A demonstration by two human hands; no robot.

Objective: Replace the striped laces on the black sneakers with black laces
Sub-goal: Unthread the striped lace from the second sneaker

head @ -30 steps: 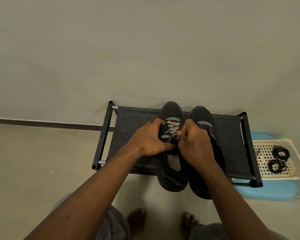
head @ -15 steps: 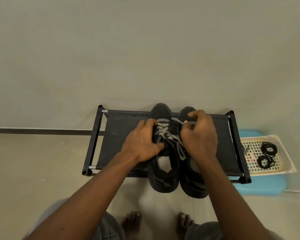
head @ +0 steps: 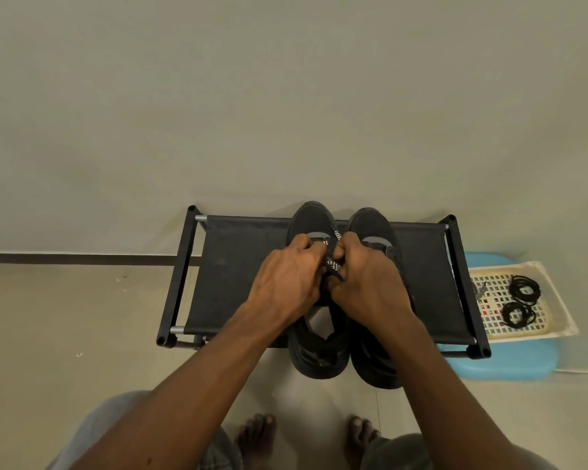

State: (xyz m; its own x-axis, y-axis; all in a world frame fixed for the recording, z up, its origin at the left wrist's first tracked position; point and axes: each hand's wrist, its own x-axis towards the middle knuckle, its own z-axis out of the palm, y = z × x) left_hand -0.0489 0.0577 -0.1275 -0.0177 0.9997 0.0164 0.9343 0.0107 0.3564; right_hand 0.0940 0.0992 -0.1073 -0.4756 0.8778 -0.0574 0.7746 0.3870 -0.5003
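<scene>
Seen from the head camera, the right hand [head: 367, 283] has come back from its pull toward the toe and now crowds the left hand [head: 286, 279]. Both sets of fingers are curled tight on the striped lace [head: 333, 264] over one sneaker [head: 311, 218] on the shoe rack [head: 245, 276]. Another crossing is probably being loosened; the black laces [head: 523, 290] lie coiled in the tray [head: 540, 330], well apart.
</scene>
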